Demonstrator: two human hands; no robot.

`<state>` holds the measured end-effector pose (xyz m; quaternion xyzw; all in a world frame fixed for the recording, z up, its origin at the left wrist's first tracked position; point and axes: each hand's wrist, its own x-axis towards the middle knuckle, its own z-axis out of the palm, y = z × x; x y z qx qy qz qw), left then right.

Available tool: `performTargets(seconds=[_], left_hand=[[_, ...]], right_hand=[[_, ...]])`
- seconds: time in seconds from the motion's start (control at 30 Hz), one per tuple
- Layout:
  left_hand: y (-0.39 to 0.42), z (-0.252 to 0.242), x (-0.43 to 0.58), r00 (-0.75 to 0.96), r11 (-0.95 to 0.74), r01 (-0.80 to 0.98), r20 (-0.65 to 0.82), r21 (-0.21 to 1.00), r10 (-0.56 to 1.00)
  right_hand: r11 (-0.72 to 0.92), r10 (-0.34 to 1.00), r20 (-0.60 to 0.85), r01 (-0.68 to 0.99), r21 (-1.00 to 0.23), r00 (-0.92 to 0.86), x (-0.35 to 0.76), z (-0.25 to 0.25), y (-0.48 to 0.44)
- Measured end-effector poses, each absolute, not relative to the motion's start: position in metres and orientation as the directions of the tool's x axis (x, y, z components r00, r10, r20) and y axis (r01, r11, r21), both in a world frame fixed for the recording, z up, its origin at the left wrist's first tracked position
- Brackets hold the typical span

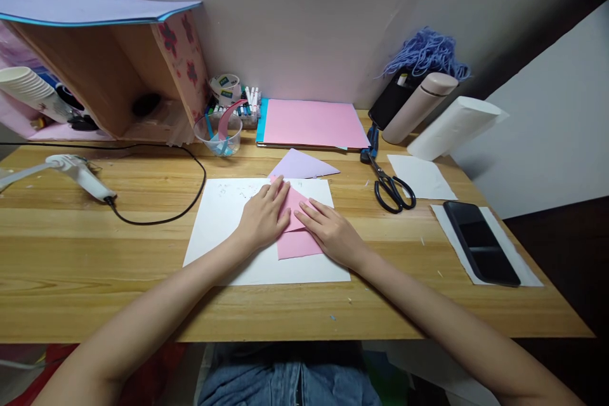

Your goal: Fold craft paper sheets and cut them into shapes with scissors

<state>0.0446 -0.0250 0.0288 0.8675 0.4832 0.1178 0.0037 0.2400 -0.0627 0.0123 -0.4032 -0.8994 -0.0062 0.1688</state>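
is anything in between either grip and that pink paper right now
Nothing visible is. The left grip and the right grip both rest directly on the pink paper; the lilac paper lies beyond, out of the way.

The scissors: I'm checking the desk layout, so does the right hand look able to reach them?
Probably yes: nothing stands between the right hand and the scissors, though that hand lies on the pink paper and would have to leave it.

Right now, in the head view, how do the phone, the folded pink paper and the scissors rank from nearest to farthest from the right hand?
1. Folded pink paper: partly under the right hand.
2. Scissors: to the right.
3. Phone: farther right.
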Motion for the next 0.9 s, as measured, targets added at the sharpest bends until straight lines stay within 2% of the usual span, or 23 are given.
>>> performTargets(seconds=[0.63, 0.73, 0.9], left_hand=[[-0.027, 0.029, 0.046, 0.502, -0.521, 0.847, 0.165, 0.105, 0.849], [-0.027, 0.030, 0.046, 0.506, -0.523, 0.846, 0.155, 0.100, 0.849], [-0.026, 0.032, 0.046, 0.512, -0.523, 0.846, 0.119, 0.102, 0.851]], right_hand=[[0.705, 0.699, 0.329, 0.689, -0.167, -0.635, 0.237, 0.011, -0.063], [0.699, 0.709, 0.330, 0.682, -0.216, -0.623, 0.240, 0.015, -0.061], [0.654, 0.757, 0.311, 0.653, -0.383, -0.575, 0.272, 0.019, -0.059]])
